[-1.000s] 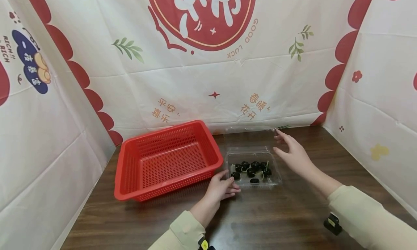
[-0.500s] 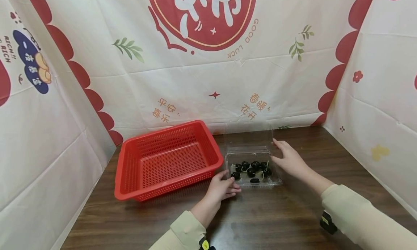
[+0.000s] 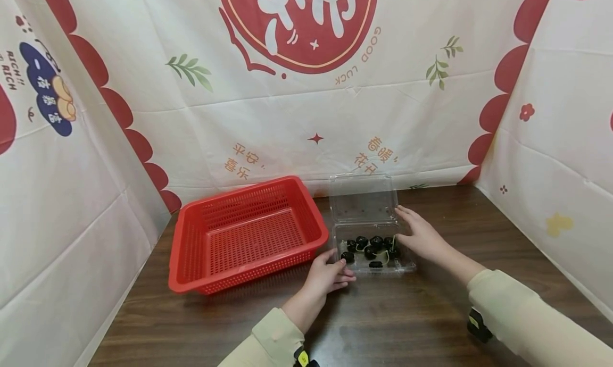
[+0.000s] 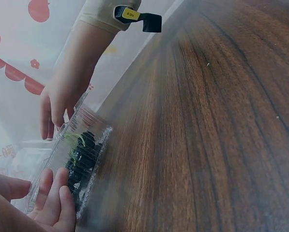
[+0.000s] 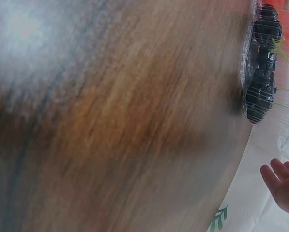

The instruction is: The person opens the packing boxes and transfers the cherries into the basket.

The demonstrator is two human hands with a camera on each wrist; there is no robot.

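A clear plastic clamshell container (image 3: 373, 269) lies on the table, its hinged lid (image 3: 364, 197) raised at the back. Several glossy, near-black round fruits with thin green stems, like dark cherries (image 3: 376, 243), sit inside. At its front left corner my left hand (image 3: 325, 274) touches the wall, fingers extended; the left wrist view shows the thumb by the rim and fingertips (image 4: 62, 179) against the side. My right hand (image 3: 421, 234) is at the right, its index fingertip at the lid's edge, the thumb apart from it. The right wrist view shows its fingers (image 5: 280, 179) slightly bent.
To the left stands a red perforated plastic basket (image 3: 306, 250), its near right side close to my left hand. The dark wooden table (image 3: 407, 319) ends at printed cloth walls (image 3: 268, 117) behind and on both sides. Each sleeve carries a small black device (image 3: 479, 324).
The lid has tilted up from lying back and now stands more upright. My right hand has moved left and slightly down along with it. The left hand stays at the container's corner.
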